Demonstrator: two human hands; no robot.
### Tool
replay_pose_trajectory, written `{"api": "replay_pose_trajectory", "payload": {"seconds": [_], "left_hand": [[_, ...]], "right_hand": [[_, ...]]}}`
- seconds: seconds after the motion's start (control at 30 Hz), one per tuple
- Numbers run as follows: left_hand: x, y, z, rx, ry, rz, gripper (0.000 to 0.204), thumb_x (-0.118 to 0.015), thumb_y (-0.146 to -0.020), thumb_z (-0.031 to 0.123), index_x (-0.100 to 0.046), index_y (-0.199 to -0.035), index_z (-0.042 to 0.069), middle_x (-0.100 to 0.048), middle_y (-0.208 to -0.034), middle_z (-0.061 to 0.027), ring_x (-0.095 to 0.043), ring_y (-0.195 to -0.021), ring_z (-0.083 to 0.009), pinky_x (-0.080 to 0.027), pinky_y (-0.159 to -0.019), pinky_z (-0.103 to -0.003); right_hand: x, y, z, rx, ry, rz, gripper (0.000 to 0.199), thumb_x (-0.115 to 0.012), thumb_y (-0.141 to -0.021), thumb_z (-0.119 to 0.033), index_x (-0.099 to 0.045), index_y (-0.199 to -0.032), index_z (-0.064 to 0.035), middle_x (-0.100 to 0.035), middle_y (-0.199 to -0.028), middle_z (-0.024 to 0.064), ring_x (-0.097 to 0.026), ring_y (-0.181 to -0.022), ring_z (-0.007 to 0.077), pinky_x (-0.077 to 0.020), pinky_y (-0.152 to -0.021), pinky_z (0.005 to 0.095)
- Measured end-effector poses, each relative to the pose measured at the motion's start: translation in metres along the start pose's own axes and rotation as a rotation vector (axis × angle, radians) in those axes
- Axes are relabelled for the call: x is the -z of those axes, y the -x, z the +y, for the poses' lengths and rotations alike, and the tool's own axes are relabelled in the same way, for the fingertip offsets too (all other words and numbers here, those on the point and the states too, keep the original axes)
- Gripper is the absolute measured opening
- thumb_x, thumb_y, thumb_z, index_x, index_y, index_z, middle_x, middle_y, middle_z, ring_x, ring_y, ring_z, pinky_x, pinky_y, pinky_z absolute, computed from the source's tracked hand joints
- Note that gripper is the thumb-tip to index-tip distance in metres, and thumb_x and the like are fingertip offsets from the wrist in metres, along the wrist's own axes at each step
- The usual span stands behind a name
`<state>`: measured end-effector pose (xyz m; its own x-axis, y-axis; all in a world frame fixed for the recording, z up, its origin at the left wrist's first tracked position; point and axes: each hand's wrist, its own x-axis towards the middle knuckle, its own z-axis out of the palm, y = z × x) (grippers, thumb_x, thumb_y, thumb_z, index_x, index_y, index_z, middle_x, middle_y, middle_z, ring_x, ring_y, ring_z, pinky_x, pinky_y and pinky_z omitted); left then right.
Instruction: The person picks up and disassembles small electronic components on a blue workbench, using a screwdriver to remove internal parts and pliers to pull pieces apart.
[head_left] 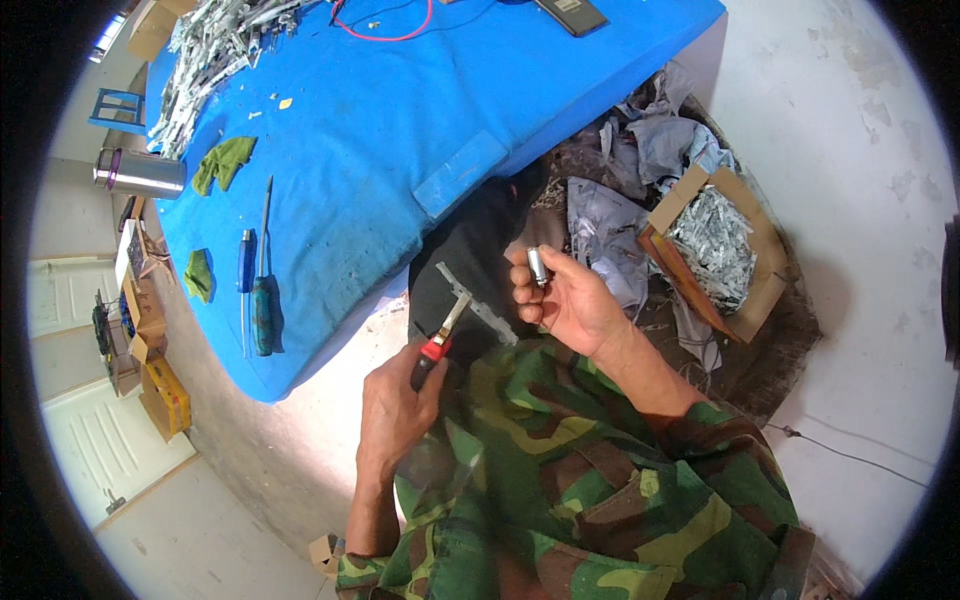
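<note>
My left hand (pixel 398 398) grips a tool with a red and black handle (pixel 430 358); its blade touches a flat grey metal strip (pixel 477 303) lying across my dark lap. My right hand (pixel 565 297) is raised just right of the strip, fingers closed around a small silver cylindrical part (pixel 537 266). Both forearms come from camouflage sleeves at the bottom of the picture.
A blue-covered table (pixel 380 150) lies ahead with two screwdrivers (pixel 256 290), green rags (pixel 224 162), a heap of metal strips (pixel 205 60), a red wire and a steel flask (pixel 140 172). An open cardboard box of metal pieces (pixel 715 245) and grey cloths sit on the floor to the right.
</note>
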<state>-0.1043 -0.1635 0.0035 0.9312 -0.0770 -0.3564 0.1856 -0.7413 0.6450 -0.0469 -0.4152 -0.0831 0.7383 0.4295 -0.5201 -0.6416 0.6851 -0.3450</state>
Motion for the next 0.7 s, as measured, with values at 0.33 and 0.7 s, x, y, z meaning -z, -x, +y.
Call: {"api": "replay_pose_trajectory", "payload": {"seconds": [0.33, 0.7], "left_hand": [[-0.005, -0.005, 0.01, -0.007, -0.007, -0.01, 0.026, -0.072, -0.09, 0.013, -0.068, -0.113, 0.001, -0.07, -0.089, -0.0251, -0.069, -0.082, -0.0437, -0.053, -0.073, -0.047], [-0.016, -0.008, 0.001, -0.055, 0.006, -0.071, 0.033, -0.071, -0.089, 0.012, -0.067, -0.12, 0.002, -0.071, -0.096, -0.0272, -0.07, -0.09, -0.0442, -0.055, -0.078, -0.046]], "right_hand": [[-0.017, 0.014, 0.012, -0.073, 0.534, -0.142, 0.022, -0.063, -0.103, -0.021, -0.061, -0.113, -0.0013, -0.06, -0.09, 0.0023, -0.052, -0.07, 0.0048, -0.0402, -0.053, 0.018], [0.018, 0.009, 0.009, 0.002, 0.014, -0.141, 0.022, -0.064, -0.102, -0.026, -0.062, -0.102, -0.0042, -0.06, -0.086, 0.0027, -0.054, -0.067, 0.0072, -0.0363, -0.048, 0.0199]]}}
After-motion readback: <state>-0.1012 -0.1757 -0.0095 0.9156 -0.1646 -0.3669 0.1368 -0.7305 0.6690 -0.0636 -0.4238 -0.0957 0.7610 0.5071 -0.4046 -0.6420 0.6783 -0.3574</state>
